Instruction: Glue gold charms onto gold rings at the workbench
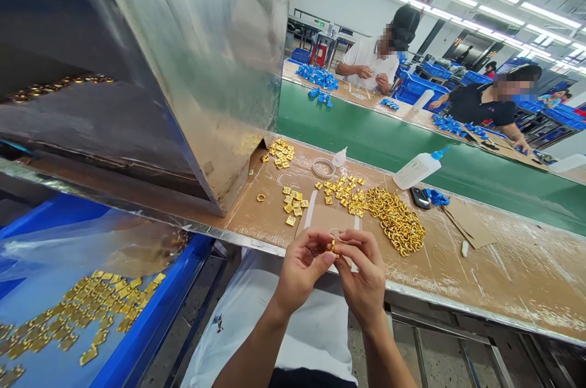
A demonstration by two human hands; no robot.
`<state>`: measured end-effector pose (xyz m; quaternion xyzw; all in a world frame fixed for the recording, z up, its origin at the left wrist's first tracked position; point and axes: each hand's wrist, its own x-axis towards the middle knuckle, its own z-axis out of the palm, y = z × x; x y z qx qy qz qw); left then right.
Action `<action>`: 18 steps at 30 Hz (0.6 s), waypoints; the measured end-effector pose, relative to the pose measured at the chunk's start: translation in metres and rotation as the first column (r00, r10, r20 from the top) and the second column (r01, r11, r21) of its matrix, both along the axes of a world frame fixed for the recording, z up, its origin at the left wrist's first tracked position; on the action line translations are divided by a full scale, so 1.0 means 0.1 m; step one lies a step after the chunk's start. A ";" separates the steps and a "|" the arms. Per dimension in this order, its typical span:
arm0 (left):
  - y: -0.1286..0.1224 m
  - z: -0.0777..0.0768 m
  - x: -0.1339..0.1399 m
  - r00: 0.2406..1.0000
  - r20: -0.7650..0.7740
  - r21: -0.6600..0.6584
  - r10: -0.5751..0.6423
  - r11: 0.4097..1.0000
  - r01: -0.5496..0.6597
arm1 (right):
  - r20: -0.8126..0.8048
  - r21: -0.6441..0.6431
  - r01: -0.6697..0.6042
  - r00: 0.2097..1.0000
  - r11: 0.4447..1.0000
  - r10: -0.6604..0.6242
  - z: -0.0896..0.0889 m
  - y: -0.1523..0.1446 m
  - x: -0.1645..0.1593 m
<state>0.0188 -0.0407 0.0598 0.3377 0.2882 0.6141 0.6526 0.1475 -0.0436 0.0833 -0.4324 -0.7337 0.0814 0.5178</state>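
Between my fingertips, just over the table's near edge, is a small gold ring (332, 245). My left hand (297, 269) pinches it from one side, and my right hand (365, 278) closes on it from the other; the fingers partly hide it. Beneath and beyond lies a cardboard sheet (326, 218) with white strips. Right of it a heap of gold rings (399, 223) is piled up. Square gold pieces (295, 202) lie to the left, and more small gold pieces (345, 188) are scattered behind the sheet. One loose ring (260, 197) sits farther left.
A large metal housing (242, 71) stands at left, above a blue bin (169, 296) of gold squares. Behind my table (517, 278) runs a green belt (357, 132). A blue-tipped bottle (417, 171), tape roll (323, 168) and small white bottle (339, 158) stand nearby. Two co-workers sit opposite.
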 end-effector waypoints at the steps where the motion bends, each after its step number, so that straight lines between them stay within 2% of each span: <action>1: -0.01 0.01 0.00 1.000 -0.006 -0.010 0.013 1.000 -0.013 | -0.003 -0.009 -0.010 1.000 1.000 0.010 0.00 0.01 -0.02; 5: -0.02 0.00 -0.01 0.999 0.003 -0.071 0.054 0.996 -0.054 | -0.021 -0.062 -0.033 0.999 0.998 0.032 0.02 0.02 -0.08; 9: 0.03 -0.04 -0.06 1.000 0.012 -0.066 0.016 0.998 -0.015 | -0.055 -0.105 -0.061 0.997 0.993 0.056 0.03 0.01 -0.10; 14: 0.06 -0.06 -0.05 0.997 0.072 -0.087 -0.017 0.996 0.023 | -0.102 -0.109 -0.064 0.993 0.992 0.053 0.03 -0.02 -0.11; 18: 0.06 -0.05 0.00 0.992 0.122 -0.120 0.024 0.993 -0.010 | -0.106 -0.116 -0.051 0.994 0.992 0.038 0.01 -0.03 -0.10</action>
